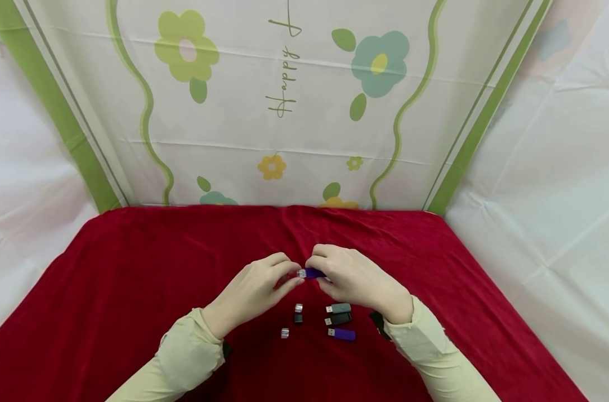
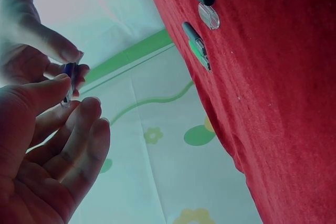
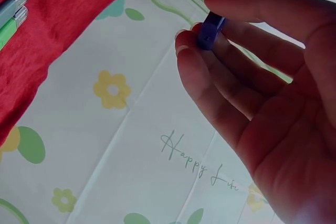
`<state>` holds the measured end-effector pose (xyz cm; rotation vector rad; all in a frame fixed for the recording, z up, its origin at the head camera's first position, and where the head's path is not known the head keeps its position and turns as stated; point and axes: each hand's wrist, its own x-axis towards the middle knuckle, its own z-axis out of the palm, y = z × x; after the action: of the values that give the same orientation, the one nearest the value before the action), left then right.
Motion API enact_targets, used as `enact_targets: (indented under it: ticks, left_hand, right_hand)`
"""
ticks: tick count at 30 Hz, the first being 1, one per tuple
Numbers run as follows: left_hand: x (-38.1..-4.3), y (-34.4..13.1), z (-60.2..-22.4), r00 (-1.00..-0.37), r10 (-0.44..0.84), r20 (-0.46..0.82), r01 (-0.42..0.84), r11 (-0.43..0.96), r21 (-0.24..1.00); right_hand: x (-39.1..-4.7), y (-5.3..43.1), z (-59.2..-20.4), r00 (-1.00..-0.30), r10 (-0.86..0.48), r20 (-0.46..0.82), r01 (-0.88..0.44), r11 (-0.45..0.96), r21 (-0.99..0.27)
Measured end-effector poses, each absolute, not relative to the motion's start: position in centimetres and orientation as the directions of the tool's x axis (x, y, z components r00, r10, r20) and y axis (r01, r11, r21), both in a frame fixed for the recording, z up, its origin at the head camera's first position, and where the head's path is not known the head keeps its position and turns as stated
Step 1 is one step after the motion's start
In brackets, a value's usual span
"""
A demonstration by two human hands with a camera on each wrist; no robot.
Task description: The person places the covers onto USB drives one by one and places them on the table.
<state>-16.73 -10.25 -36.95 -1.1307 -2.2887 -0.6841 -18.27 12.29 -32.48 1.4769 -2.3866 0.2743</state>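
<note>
Between both hands, raised above the red cloth, is a blue-purple USB stick (image 1: 314,273) with a clear cap (image 1: 301,273) at its left end. My right hand (image 1: 357,276) pinches the body of the stick between thumb and fingers. At the other end, my left hand (image 1: 256,287) pinches the clear cap with thumb and fingertips. The right wrist view shows the blunt end of the stick (image 3: 211,31) at the right fingertips. Below the hands lie uncapped grey (image 1: 341,307), black (image 1: 341,319) and purple (image 1: 344,334) USB sticks.
Left of the uncapped sticks lie a clear cap (image 1: 298,307), a black cap (image 1: 298,319) and another clear cap (image 1: 285,333). A grey stick (image 3: 13,4) and a green stick (image 3: 11,27) with clear ends lie together on the red cloth (image 1: 133,290). A flowered curtain (image 1: 314,128) hangs behind.
</note>
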Motion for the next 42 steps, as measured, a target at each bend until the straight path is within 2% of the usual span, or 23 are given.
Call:
enact_targets:
  ticks: [42]
  left_hand:
    - [-16.79, -10.4, -37.07, -0.505, 0.581, 0.638, 0.836, 0.513, 0.194]
  right_hand:
    - [-18.07, 12.15, -32.29, -0.406, -0.846, 0.344, -0.904, 0.428, -0.016]
